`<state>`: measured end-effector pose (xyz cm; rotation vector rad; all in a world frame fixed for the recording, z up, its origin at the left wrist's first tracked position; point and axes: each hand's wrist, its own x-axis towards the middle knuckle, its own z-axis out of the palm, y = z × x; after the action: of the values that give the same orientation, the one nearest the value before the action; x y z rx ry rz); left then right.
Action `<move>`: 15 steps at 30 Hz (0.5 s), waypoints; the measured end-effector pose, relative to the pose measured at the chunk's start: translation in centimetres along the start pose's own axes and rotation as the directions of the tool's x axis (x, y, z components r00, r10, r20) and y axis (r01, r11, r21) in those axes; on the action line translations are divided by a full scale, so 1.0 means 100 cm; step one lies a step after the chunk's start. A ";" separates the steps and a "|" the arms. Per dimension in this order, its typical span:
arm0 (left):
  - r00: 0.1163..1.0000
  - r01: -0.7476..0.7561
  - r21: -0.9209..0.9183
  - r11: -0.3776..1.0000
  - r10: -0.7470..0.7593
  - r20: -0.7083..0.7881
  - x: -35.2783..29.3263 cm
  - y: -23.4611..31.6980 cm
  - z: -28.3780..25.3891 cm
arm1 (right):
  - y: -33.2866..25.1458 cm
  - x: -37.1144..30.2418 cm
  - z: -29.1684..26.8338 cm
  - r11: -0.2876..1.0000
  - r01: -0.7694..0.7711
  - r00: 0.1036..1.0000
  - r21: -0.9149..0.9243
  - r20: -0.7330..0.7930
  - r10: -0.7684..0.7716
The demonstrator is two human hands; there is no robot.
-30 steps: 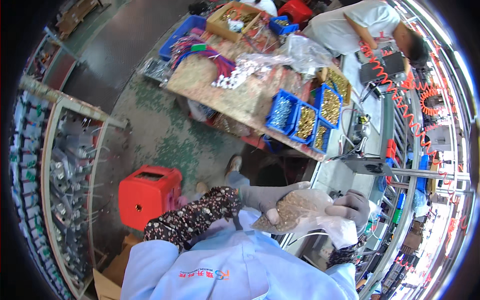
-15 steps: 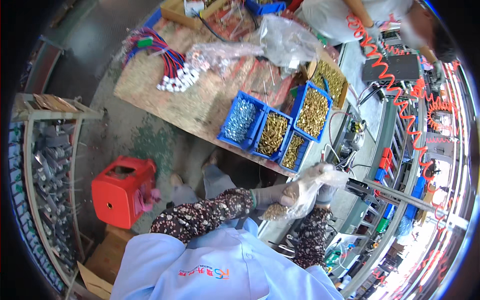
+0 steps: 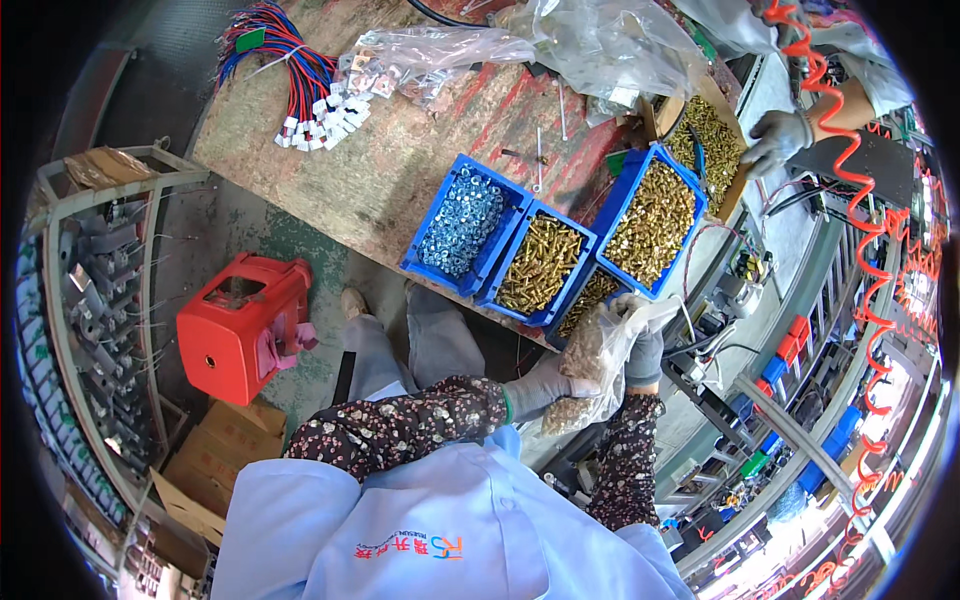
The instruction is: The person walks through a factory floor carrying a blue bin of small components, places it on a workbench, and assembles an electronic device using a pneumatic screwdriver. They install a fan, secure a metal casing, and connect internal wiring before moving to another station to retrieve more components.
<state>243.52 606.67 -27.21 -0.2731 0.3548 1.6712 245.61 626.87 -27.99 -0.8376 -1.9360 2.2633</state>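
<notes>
A clear plastic bag (image 3: 597,352) with small brownish parts in it hangs between my hands, tilted over the smallest blue bin (image 3: 568,325) of brass-coloured screws. My left hand (image 3: 543,386), in a grey glove, is closed on the bag's lower side. Gripping its upper end is my right hand (image 3: 645,350), gloved too; the fingertips are partly hidden by the plastic. The bag covers part of that bin. Beside it stand a blue bin of brass-coloured screws (image 3: 540,262), a larger one of brass-coloured pieces (image 3: 652,222) and one of silvery nuts (image 3: 462,220).
On the worn wooden table (image 3: 300,190) lie a wire bundle with white connectors (image 3: 325,120) and plastic bags (image 3: 590,45). A co-worker's gloved hand (image 3: 778,138) is beside a box of brass-coloured parts (image 3: 708,140). A red stool (image 3: 240,325) stands left; red coiled hoses (image 3: 850,170) hang right.
The bag has moved in over the smallest bin, with both my hands still on it. My view has shifted closer to the table. A co-worker's hand now shows near the box.
</notes>
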 end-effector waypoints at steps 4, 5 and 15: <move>0.999 -0.012 0.006 1.000 0.012 -0.050 0.000 0.003 0.010 | -0.022 -0.002 0.017 1.000 -0.008 1.000 -0.026 0.003 0.008; 0.999 -0.037 0.000 0.999 0.037 -0.038 -0.001 0.004 0.013 | -0.025 -0.004 0.018 0.999 -0.024 1.000 0.024 -0.001 0.024; 0.979 -0.113 0.246 0.963 0.151 -0.140 -0.003 -0.004 0.021 | -0.023 -0.009 0.013 0.975 -0.128 0.990 0.179 -0.037 0.137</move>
<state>243.96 607.24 -25.23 -0.2065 0.6993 1.7235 245.08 625.85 -25.44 -1.0161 -1.6757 2.4190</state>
